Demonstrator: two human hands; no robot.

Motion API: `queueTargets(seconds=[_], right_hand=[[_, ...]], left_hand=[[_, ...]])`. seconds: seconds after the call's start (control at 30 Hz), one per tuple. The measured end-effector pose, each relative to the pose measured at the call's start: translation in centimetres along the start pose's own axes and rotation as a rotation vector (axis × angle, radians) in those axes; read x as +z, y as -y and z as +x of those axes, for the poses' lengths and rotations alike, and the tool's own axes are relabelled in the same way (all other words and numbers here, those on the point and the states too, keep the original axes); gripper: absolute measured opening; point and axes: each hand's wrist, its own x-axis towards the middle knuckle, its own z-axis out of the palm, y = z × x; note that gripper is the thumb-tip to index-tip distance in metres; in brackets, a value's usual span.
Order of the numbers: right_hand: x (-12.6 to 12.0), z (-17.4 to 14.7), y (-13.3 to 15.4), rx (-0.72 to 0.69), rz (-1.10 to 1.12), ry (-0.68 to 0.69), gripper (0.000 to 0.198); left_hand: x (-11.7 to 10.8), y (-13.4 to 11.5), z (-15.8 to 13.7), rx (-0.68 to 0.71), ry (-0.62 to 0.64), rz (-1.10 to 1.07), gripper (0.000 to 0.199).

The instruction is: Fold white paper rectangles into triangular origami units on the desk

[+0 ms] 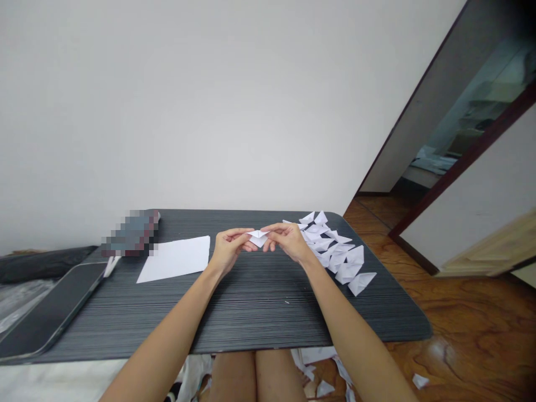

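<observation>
A small folded white paper boat is held up over the middle of the table, pinched at both ends. My left hand grips its left corner between thumb and fingers. On the other side, my right hand pinches the right corner the same way. Several finished-looking folded paper boats lie in a loose heap to the right of my right hand, partly behind it. Left of my left hand lies a white paper sheet, flat on the dark table.
The dark ribbed table has rounded corners and stands against a white wall. A blurred-out object sits at its back left. Paper scraps and a folded paper piece lie on the wooden floor. A doorway opens at right.
</observation>
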Motion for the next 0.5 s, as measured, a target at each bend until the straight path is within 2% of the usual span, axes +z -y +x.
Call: queueTargets(seconds=[0.3,0.4,0.5], right_hand=[[0.04,-0.23,0.09,0.063,0.171,0.046,0.008],[-0.08,-0.20,-0.11,0.082,0.118,0.046,0.008],[-0.31,-0.27,0.04,0.101,-0.024,0.031,0.009]], left_hand=[[-0.03,-0.43,-0.24,-0.063,0.058,-0.107,0.013],[-0.10,-0.45,-0.25,-0.045,0.111,-0.087,0.012],[-0.05,-0.34,-0.17,-0.030,0.128,0.011,0.019]])
